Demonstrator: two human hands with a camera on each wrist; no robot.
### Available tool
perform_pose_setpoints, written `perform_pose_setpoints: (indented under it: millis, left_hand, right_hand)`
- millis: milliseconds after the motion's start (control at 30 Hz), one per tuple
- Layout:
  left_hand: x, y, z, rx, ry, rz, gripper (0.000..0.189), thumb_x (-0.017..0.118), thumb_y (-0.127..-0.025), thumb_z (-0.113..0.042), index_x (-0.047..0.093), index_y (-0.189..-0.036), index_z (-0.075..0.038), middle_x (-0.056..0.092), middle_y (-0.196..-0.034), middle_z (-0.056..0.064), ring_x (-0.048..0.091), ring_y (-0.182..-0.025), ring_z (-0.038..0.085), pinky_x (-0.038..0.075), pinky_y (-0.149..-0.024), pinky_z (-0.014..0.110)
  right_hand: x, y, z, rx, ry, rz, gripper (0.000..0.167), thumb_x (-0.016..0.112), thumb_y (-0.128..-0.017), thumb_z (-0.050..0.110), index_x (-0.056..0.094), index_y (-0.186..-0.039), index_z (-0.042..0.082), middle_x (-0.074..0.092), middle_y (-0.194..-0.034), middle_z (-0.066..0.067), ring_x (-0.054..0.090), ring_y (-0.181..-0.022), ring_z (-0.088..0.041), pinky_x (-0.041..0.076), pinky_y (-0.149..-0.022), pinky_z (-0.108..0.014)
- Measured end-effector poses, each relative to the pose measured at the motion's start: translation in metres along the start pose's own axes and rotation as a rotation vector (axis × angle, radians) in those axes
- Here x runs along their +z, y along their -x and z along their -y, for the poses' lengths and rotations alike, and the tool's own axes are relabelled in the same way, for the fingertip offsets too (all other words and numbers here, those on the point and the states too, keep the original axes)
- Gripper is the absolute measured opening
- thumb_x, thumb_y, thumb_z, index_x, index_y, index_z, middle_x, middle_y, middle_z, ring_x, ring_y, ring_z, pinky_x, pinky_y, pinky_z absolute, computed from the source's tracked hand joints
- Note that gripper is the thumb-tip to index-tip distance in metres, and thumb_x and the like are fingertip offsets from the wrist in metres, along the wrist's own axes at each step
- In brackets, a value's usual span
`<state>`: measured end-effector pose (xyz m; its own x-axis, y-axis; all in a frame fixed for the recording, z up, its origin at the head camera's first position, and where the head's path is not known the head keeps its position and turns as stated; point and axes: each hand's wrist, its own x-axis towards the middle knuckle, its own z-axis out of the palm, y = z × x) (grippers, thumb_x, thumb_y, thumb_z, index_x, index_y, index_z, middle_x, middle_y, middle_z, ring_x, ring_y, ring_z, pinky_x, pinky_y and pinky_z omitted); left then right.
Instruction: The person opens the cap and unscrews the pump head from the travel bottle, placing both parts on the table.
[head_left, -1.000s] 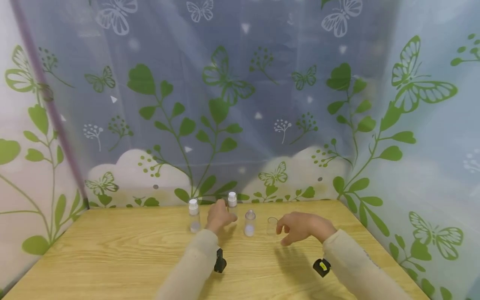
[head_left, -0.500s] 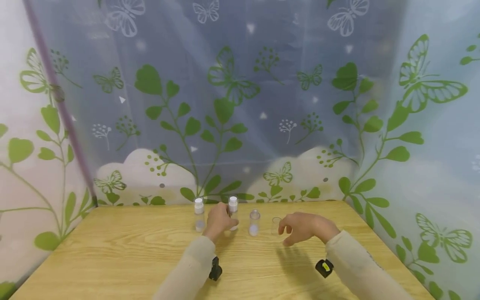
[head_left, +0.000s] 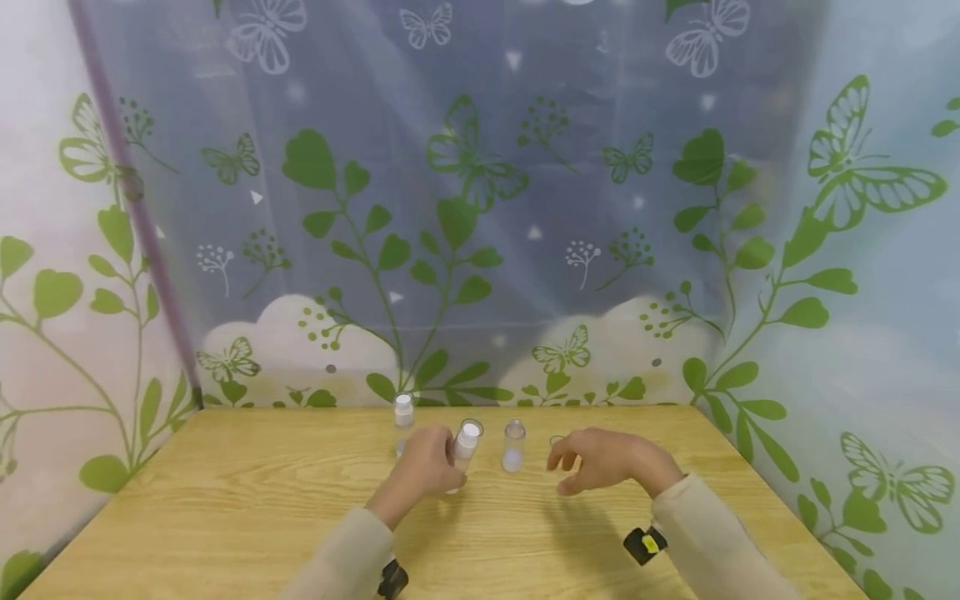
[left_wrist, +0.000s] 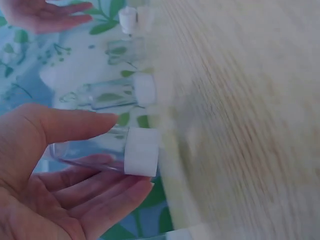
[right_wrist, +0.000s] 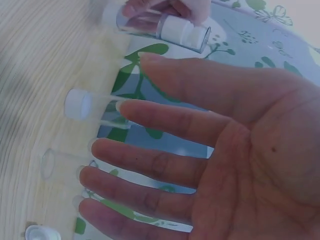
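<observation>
My left hand (head_left: 426, 463) grips a clear pump bottle (head_left: 467, 442) with a white pump top under a clear cap; it leans a little. In the left wrist view the bottle's white base (left_wrist: 142, 152) shows between thumb and fingers. To its right an open clear bottle (head_left: 513, 450) without a pump stands upright on the table. My right hand (head_left: 609, 458) hovers with relaxed fingers by a clear cap (head_left: 557, 439), which it partly hides. The right wrist view shows this cap (right_wrist: 60, 165) standing near the fingertips, with nothing held. A white pump top (right_wrist: 43, 233) lies beyond it.
Another capped pump bottle (head_left: 403, 412) stands at the back left, partly behind my left hand. The wooden table (head_left: 247, 508) runs back to a patterned curtain (head_left: 360, 333) with side curtains left and right.
My left hand has taken hold of the middle pump bottle and brought it closer to me, tilting it. The right hand has stayed almost in place. The head view has shifted slightly.
</observation>
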<state>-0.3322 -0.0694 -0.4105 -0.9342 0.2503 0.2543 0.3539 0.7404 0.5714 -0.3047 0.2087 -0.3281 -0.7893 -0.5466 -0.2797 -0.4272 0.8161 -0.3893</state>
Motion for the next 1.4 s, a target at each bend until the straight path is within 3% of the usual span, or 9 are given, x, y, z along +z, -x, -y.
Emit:
perform_pose_setpoints:
  millis: [233,433,667,1033,1167,1400]
  left_hand:
    - [-0.016,0.024,-0.011,0.114,0.026,0.060,0.024,0.080,-0.066,-0.001,0.073,-0.089,0.005,0.065,-0.069,0.003,0.055,-0.059,0.011,0.046,-0.051,0.023]
    - [-0.024,0.037,-0.018,0.136,0.071,0.170,0.029,0.082,-0.071,-0.008,0.075,-0.097,0.002,0.062,-0.072,0.000,0.054,-0.062,0.010,0.046,-0.053,0.023]
    - [-0.032,0.053,-0.023,0.166,0.094,0.220,0.024,0.083,-0.070,-0.004,0.075,-0.092,0.000,0.072,-0.082,0.004,0.063,-0.077,0.014,0.055,-0.068,0.033]
    - [-0.029,0.072,-0.028,0.160,0.205,0.314,0.024,0.082,-0.073,0.001,0.074,-0.096,-0.001,0.073,-0.085,0.004,0.068,-0.069,0.010,0.057,-0.063,0.024]
    - [-0.029,0.074,-0.027,0.171,0.229,0.328,0.028,0.082,-0.073,0.003,0.075,-0.100,0.000,0.074,-0.084,0.007,0.067,-0.066,0.008,0.057,-0.062,0.022]
    - [-0.028,0.075,-0.025,0.188,0.177,0.299,0.031,0.084,-0.070,0.001,0.075,-0.099,-0.004,0.074,-0.081,0.004,0.063,-0.064,0.005,0.053,-0.059,0.023]
  right_hand:
    - [0.003,0.008,0.005,-0.023,-0.058,-0.040,0.028,0.074,-0.095,0.019,0.070,-0.122,0.013,0.069,-0.120,-0.011,0.070,-0.106,-0.031,0.057,-0.092,-0.049]
    - [0.007,0.017,0.013,-0.034,-0.110,-0.093,0.042,0.074,-0.096,0.021,0.062,-0.135,0.012,0.068,-0.128,-0.018,0.069,-0.110,-0.037,0.057,-0.093,-0.053]
    - [0.011,0.024,0.026,-0.066,-0.128,-0.127,0.052,0.072,-0.097,0.024,0.054,-0.143,0.012,0.067,-0.131,-0.021,0.070,-0.110,-0.037,0.057,-0.093,-0.053]
    - [0.019,0.025,0.039,-0.128,-0.142,-0.091,0.052,0.072,-0.097,0.026,0.054,-0.145,0.013,0.066,-0.130,-0.016,0.071,-0.108,-0.034,0.060,-0.086,-0.040]
    - [0.022,0.024,0.040,-0.140,-0.127,-0.099,0.052,0.071,-0.098,0.029,0.055,-0.145,0.013,0.067,-0.129,-0.014,0.071,-0.107,-0.032,0.059,-0.085,-0.036]
    - [0.027,0.020,0.045,-0.190,-0.110,-0.112,0.049,0.071,-0.098,0.029,0.057,-0.142,0.013,0.069,-0.128,-0.016,0.073,-0.104,-0.029,0.058,-0.082,-0.028]
